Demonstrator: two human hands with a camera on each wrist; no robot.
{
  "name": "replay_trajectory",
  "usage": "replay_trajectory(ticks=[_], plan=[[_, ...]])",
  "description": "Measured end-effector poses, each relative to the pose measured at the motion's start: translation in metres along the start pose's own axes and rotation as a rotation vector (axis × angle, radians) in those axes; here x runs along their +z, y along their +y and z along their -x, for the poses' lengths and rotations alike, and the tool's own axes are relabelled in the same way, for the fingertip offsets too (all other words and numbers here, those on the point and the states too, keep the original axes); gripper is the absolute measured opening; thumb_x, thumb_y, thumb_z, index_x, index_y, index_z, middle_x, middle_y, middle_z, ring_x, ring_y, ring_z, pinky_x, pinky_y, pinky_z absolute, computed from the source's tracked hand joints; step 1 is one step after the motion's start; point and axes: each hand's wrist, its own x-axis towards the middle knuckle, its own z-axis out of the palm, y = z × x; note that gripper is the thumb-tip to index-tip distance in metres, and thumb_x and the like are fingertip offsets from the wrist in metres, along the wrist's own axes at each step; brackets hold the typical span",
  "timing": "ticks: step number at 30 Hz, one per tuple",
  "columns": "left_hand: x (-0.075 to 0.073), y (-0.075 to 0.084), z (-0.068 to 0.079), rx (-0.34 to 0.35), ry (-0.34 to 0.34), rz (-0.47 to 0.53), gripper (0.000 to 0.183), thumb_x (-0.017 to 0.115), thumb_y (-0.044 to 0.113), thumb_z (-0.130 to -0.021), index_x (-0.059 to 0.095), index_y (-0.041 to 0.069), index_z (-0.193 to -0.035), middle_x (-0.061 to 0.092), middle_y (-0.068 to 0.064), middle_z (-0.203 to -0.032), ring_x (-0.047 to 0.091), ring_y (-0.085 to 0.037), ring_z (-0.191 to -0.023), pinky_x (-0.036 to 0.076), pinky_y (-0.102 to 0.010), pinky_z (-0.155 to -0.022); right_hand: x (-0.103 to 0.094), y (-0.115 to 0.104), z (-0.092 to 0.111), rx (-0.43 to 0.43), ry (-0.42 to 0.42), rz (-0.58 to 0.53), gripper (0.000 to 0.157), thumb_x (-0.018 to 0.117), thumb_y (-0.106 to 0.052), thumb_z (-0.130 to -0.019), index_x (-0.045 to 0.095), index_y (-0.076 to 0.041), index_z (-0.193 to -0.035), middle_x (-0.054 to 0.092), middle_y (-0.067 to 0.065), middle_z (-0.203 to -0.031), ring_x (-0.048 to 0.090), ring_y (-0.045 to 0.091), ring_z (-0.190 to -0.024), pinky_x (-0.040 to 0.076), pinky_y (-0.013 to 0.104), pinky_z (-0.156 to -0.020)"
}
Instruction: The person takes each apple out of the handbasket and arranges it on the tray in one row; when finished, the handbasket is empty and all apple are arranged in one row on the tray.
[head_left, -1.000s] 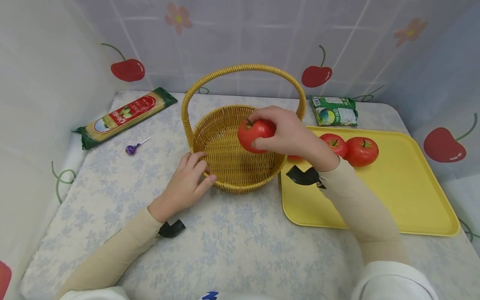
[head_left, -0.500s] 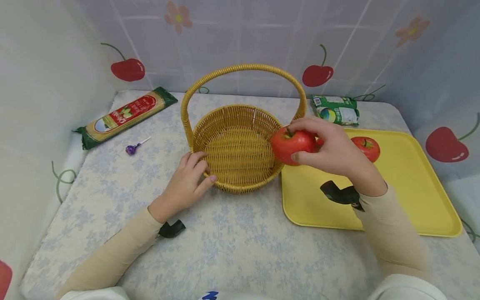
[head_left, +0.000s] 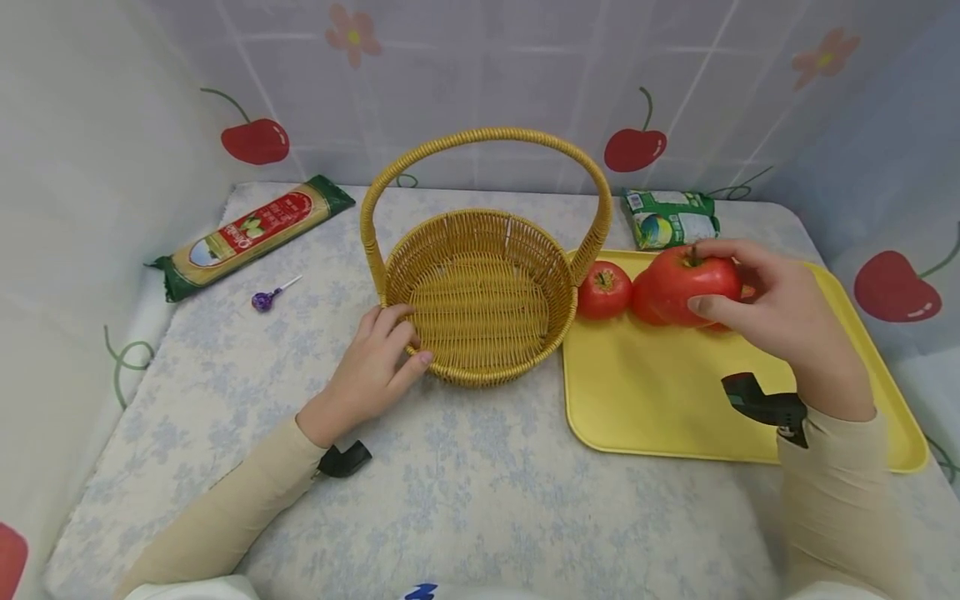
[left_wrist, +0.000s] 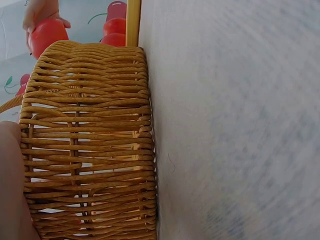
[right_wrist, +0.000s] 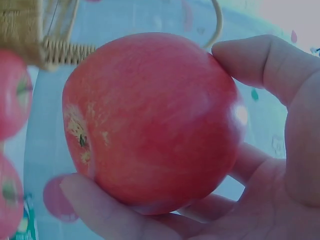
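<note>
My right hand (head_left: 780, 308) grips a large red apple (head_left: 688, 285) from its right side, thumb in front and fingers behind, above the yellow tray (head_left: 675, 400). In the right wrist view that apple (right_wrist: 155, 125) fills the middle, with its short stem in a yellowish hollow at the left. Other red apples lie on the tray: one apple (head_left: 602, 292) stands by the basket, and the rest are partly covered by the held one. My left hand (head_left: 367, 371) holds the near left rim of a woven basket (head_left: 480, 367), fingers over the edge. The basket's inside holds nothing.
A tall arched handle (head_left: 495, 133) rises over the basket. At the back left lie a pack of pasta (head_left: 255, 229) and a purple lollipop (head_left: 264, 300). A green packet (head_left: 670, 221) sits behind the tray. A cherry-print curtain (head_left: 480, 75) closes off the back.
My right hand has carried the apple from above the basket rightward to above the tray, uncovering the apple beside the basket. The left hand has stayed on the rim.
</note>
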Motion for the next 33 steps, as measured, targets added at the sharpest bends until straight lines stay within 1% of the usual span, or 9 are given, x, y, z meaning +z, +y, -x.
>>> replay_trajectory(ticks=[3,6,10,13,15,19,23,27,33], plan=[[0.0,-0.001,0.0,-0.003,0.001,-0.006,0.07,0.021,0.07,-0.102,0.056,0.01,-0.093,0.049,-0.024,-0.145,0.039,-0.052,-0.137,0.037,-0.067,-0.109,-0.009,0.013,0.001,0.002,0.05,-0.019,0.053,0.075,-0.012,-0.09,0.057,-0.012,-0.139,0.049,-0.024,-0.119,0.049,0.005,-0.101,0.05,0.008,-0.066],[0.0,0.0,0.0,-0.001,0.004,-0.005,0.07,0.02,0.07,-0.102,0.056,0.011,-0.093,0.05,-0.024,-0.144,0.04,-0.052,-0.136,0.037,-0.066,-0.109,-0.016,0.027,0.003,0.022,0.109,-0.035,0.051,0.074,-0.011,-0.092,0.057,-0.013,-0.14,0.048,-0.028,-0.12,0.049,-0.001,-0.1,0.048,0.004,-0.067],[0.001,0.0,0.0,0.005,0.005,-0.008,0.07,0.02,0.069,-0.103,0.056,0.011,-0.092,0.05,-0.024,-0.143,0.04,-0.051,-0.135,0.037,-0.066,-0.109,-0.023,0.046,0.002,0.08,0.178,-0.039,0.05,0.071,-0.016,-0.095,0.056,-0.016,-0.142,0.047,-0.027,-0.12,0.049,-0.006,-0.096,0.046,0.001,-0.067],[0.0,0.0,0.0,0.0,0.001,-0.008,0.068,0.021,0.068,-0.104,0.056,0.011,-0.092,0.05,-0.024,-0.144,0.04,-0.051,-0.136,0.037,-0.066,-0.109,-0.027,0.061,0.001,0.124,0.209,-0.049,0.05,0.069,-0.017,-0.096,0.055,-0.016,-0.145,0.049,-0.022,-0.123,0.05,-0.006,-0.094,0.045,0.001,-0.067],[0.0,0.0,0.0,-0.002,-0.001,-0.005,0.068,0.022,0.068,-0.104,0.056,0.011,-0.092,0.05,-0.024,-0.144,0.039,-0.052,-0.136,0.037,-0.066,-0.109,-0.029,0.07,0.001,0.156,0.226,-0.067,0.051,0.068,-0.018,-0.097,0.054,-0.019,-0.146,0.049,-0.022,-0.125,0.05,-0.006,-0.093,0.046,0.0,-0.067],[0.0,0.001,0.0,0.001,0.001,-0.003,0.068,0.021,0.068,-0.104,0.056,0.011,-0.092,0.05,-0.025,-0.144,0.039,-0.051,-0.136,0.037,-0.066,-0.109,-0.031,0.088,-0.001,0.18,0.273,-0.126,0.048,0.068,-0.014,-0.097,0.056,-0.022,-0.143,0.048,-0.024,-0.122,0.051,-0.005,-0.093,0.046,0.0,-0.065],[0.0,0.001,0.0,0.006,0.003,-0.002,0.068,0.021,0.068,-0.104,0.056,0.01,-0.092,0.05,-0.025,-0.143,0.04,-0.051,-0.136,0.036,-0.066,-0.11,-0.033,0.101,-0.003,0.208,0.326,-0.167,0.044,0.067,-0.012,-0.097,0.058,-0.026,-0.138,0.046,-0.027,-0.117,0.05,-0.007,-0.092,0.046,0.0,-0.063],[0.0,0.001,0.0,0.009,0.007,0.001,0.07,0.02,0.069,-0.103,0.055,0.01,-0.092,0.05,-0.025,-0.143,0.04,-0.051,-0.136,0.036,-0.067,-0.11,-0.036,0.11,-0.007,0.252,0.37,-0.224,0.046,0.066,-0.012,-0.098,0.058,-0.025,-0.141,0.048,-0.026,-0.119,0.05,-0.006,-0.095,0.047,0.001,-0.062],[0.0,0.001,-0.001,0.024,0.02,0.012,0.07,0.02,0.07,-0.102,0.055,0.01,-0.091,0.051,-0.025,-0.14,0.042,-0.05,-0.136,0.035,-0.066,-0.11,-0.038,0.123,-0.008,0.296,0.4,-0.302,0.047,0.068,-0.012,-0.097,0.058,-0.024,-0.142,0.052,-0.023,-0.118,0.051,-0.005,-0.099,0.049,0.002,-0.062]])
